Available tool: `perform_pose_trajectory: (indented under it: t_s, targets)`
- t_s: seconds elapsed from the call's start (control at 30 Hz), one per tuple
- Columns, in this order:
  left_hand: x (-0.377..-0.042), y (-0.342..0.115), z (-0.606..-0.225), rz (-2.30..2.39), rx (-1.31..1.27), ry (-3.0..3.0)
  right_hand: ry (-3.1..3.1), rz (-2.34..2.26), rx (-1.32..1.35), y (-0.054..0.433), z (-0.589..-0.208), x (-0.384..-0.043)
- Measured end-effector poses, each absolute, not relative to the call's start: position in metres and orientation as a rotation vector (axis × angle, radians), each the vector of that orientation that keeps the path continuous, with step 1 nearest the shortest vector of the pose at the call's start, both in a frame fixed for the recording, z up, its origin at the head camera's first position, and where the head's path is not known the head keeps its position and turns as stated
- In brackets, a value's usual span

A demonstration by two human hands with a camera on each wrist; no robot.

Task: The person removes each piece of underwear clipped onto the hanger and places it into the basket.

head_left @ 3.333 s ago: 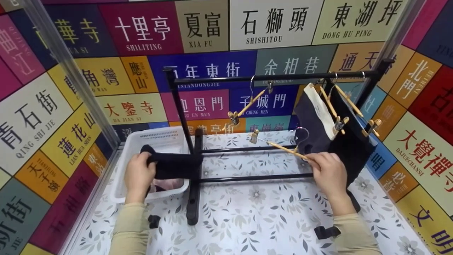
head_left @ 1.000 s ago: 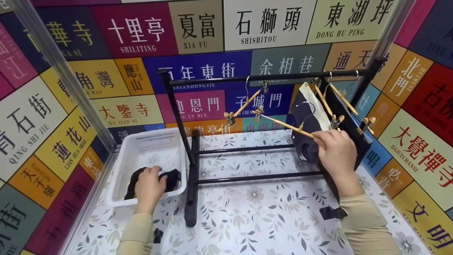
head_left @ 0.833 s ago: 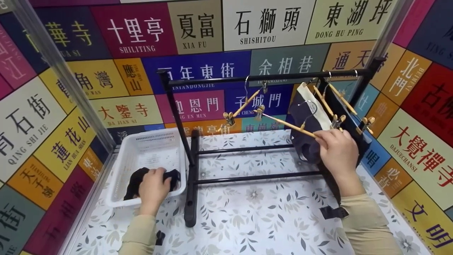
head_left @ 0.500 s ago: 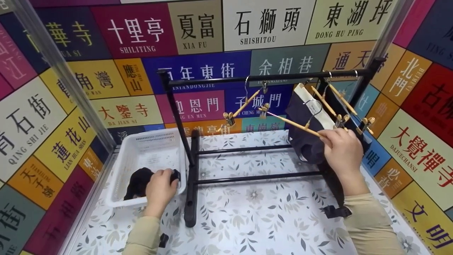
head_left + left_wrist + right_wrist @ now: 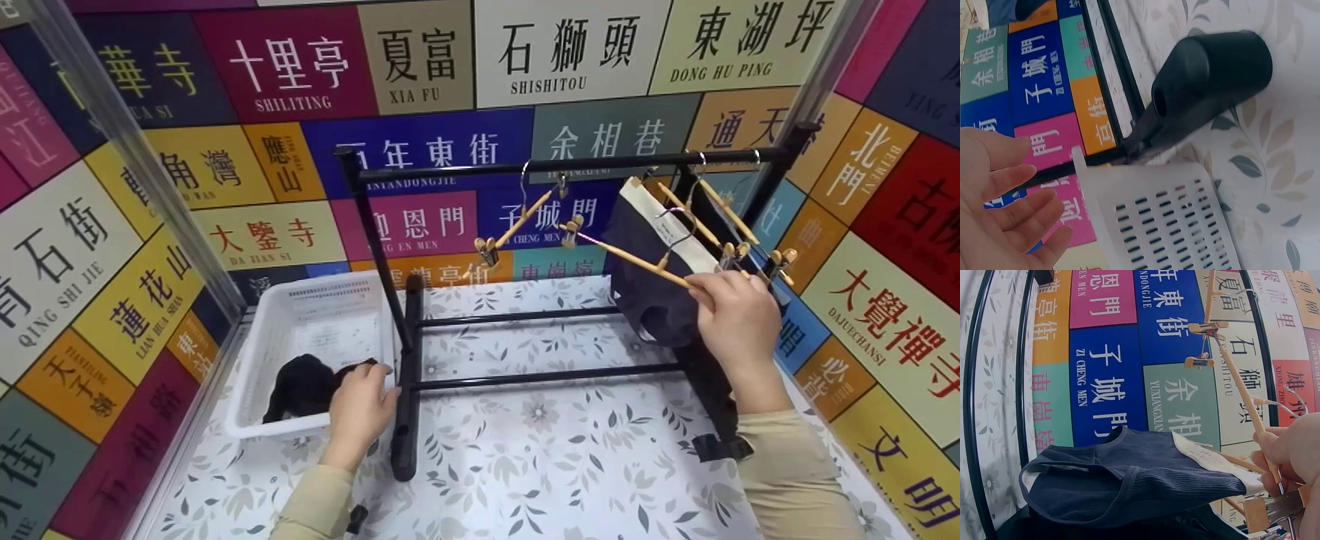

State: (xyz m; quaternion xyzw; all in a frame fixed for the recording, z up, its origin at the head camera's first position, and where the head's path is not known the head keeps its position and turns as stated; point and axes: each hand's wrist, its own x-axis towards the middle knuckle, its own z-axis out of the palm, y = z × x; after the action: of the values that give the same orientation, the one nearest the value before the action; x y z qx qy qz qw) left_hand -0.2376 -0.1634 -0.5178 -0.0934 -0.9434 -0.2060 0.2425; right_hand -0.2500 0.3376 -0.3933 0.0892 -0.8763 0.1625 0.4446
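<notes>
My right hand (image 5: pixel 739 326) pinches one end of a wooden clip hanger (image 5: pixel 637 260), held in front of the rack with its metal hook free and a clip at the far end with nothing in it. Right beside it hangs a dark navy ribbed garment (image 5: pixel 1123 478) with a cream band, clipped to another hanger on the rail. My left hand (image 5: pixel 364 409) is over the right front rim of the white basket (image 5: pixel 270 429). Its fingers are loosely bent with nothing between them in the left wrist view. Black cloth (image 5: pixel 300 386) lies bunched in the basket.
A black garment rack (image 5: pixel 480 172) stands over the patterned white surface, its left foot (image 5: pixel 406 442) next to the basket. One bare clip hanger (image 5: pixel 521 221) hangs mid-rail. Farther right, a black garment (image 5: pixel 705 375) hangs behind the navy one.
My left hand lowered the black cloth into the basket, let go and moved right to the rim. My right hand rose with the hanger, then drifted right; the navy garment swung slightly.
</notes>
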Motion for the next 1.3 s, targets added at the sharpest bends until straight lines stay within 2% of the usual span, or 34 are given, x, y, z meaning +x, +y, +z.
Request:
perform_pose_trajectory:
  t_s: [0.8, 1.3]
  targets:
    - [-0.227, -0.131, -0.525, -0.548, -0.443, -2.581, -2.142, 0.421, 0.157, 0.352, -0.383, -0.243]
    - [-0.227, -0.108, -0.533, -0.475, -0.503, -2.632, -2.073, 0.408, 0.171, 0.352, -0.363, -0.233]
